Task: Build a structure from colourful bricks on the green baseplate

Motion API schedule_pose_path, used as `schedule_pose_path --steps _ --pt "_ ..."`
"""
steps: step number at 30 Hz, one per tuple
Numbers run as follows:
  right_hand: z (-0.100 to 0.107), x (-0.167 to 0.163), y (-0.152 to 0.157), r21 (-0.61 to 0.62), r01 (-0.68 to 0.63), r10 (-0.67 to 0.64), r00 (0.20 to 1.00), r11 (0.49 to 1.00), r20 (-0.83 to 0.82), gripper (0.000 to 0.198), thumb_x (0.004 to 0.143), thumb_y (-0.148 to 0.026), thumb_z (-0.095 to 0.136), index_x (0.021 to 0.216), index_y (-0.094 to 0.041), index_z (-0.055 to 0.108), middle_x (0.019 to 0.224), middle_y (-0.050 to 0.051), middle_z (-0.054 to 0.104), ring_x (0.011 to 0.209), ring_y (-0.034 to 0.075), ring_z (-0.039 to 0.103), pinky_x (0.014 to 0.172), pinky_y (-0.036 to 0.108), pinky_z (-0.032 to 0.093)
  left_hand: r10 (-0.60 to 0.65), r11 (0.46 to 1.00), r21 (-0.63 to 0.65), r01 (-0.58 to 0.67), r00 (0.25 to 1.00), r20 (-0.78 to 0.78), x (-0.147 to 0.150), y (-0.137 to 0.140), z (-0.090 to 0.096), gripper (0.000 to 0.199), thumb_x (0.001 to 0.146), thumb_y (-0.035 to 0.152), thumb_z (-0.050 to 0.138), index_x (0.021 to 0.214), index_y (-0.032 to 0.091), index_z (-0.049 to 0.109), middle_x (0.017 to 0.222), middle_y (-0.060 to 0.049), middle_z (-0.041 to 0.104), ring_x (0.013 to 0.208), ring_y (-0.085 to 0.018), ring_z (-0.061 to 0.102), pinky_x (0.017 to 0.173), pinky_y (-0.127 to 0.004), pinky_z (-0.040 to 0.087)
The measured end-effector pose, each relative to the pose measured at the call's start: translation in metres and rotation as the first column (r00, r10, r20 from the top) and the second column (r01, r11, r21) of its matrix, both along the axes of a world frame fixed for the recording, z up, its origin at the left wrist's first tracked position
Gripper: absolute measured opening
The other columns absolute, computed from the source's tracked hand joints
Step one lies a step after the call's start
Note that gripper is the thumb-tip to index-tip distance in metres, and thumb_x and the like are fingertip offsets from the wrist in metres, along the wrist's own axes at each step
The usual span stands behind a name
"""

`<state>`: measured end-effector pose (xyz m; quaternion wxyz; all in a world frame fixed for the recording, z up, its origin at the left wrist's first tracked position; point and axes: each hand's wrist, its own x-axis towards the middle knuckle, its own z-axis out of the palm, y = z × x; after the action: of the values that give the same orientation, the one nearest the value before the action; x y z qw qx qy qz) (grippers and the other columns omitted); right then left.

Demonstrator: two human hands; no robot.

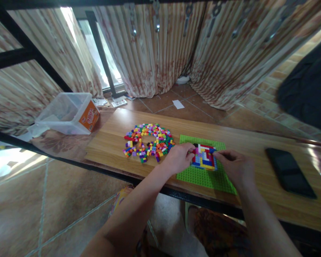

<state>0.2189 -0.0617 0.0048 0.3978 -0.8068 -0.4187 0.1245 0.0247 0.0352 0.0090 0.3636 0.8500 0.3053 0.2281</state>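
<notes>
A green baseplate (203,178) lies on a wooden table (109,142). On it stands a small block of coloured bricks (204,159) in red, white, yellow and blue. My left hand (178,157) touches the block's left side with its fingertips. My right hand (237,166) pinches at the block's right edge. Whether either hand holds a loose brick is hidden by the fingers. A pile of loose coloured bricks (148,141) lies just left of the baseplate.
A black phone (290,171) lies on the table at the right. A clear plastic box with an orange label (68,112) sits at the table's far left. Striped curtains hang behind. A dark cloth is at the upper right.
</notes>
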Motion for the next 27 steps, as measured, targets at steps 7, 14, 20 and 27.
schedule_pose_path --steps 7,14,20,27 --pt "-0.005 0.005 0.005 0.011 -0.015 0.016 0.995 1.000 -0.102 0.027 0.070 -0.044 0.069 0.077 -0.019 0.075 0.074 0.004 0.074 0.068 0.020 0.066 0.064 0.032 0.050 -0.011 0.999 0.041 0.013 0.999 -0.030 0.001 -0.004 -0.003 0.022 0.087 0.022 0.056 0.106 0.017 0.064 0.102 -0.007 0.071 0.089 -0.019 0.066 0.085 -0.033 0.054" --pt "-0.007 0.005 0.010 0.065 -0.056 0.067 0.980 0.996 -0.186 0.024 0.068 -0.043 0.070 0.073 -0.019 0.072 0.069 0.002 0.071 0.062 0.017 0.063 0.059 0.030 0.050 0.017 1.000 0.006 -0.017 1.000 -0.003 0.003 -0.009 -0.005 0.023 0.084 0.024 0.061 0.105 0.015 0.065 0.099 -0.008 0.071 0.088 -0.020 0.066 0.085 -0.034 0.055" --pt "-0.007 0.013 0.005 0.107 0.057 -0.020 0.947 0.993 -0.319 0.032 0.069 -0.049 0.072 0.077 -0.018 0.073 0.070 0.003 0.070 0.060 0.015 0.062 0.057 0.027 0.052 0.044 0.999 -0.016 -0.044 0.999 0.014 0.004 -0.009 -0.005 0.029 0.083 0.023 0.061 0.110 0.016 0.064 0.102 -0.009 0.070 0.091 -0.020 0.067 0.087 -0.036 0.055" --pt "-0.013 0.017 0.010 0.199 0.204 -0.111 0.910 0.959 -0.400 0.038 0.076 -0.054 0.066 0.085 -0.017 0.072 0.078 0.005 0.069 0.058 0.012 0.059 0.050 0.023 0.049 0.060 0.998 -0.022 -0.059 0.998 0.020 0.011 -0.010 -0.006 0.030 0.081 0.021 0.058 0.110 0.017 0.066 0.105 -0.008 0.071 0.095 -0.022 0.067 0.090 -0.037 0.055"
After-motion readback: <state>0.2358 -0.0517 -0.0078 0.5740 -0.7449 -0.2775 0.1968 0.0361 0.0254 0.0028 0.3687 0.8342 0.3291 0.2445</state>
